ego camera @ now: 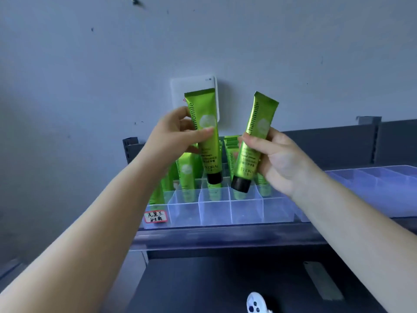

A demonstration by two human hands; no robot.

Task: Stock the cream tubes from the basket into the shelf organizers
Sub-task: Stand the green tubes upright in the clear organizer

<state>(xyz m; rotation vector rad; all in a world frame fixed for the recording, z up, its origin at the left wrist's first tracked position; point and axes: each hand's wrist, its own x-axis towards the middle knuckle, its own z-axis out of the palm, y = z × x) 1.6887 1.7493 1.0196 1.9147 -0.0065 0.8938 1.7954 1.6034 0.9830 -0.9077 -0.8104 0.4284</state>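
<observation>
My left hand [174, 134] grips a green Chamomile cream tube [204, 109] with a black cap pointing down. My right hand [276, 161] grips a second green tube [259, 118], tilted, cap down. Both tubes hang just above the clear divided shelf organizer [214, 208]. Several green tubes [187, 175] stand in its rear compartments, while the front compartments show nothing inside. The basket is out of view.
A red-framed handwritten label [155, 216] sticks to the organizer's front left. A second clear organizer [372, 186] lies to the right on the dark shelf [225, 236]. A white wall plate [178, 91] hangs behind. A white controller [256, 303] shows at the bottom.
</observation>
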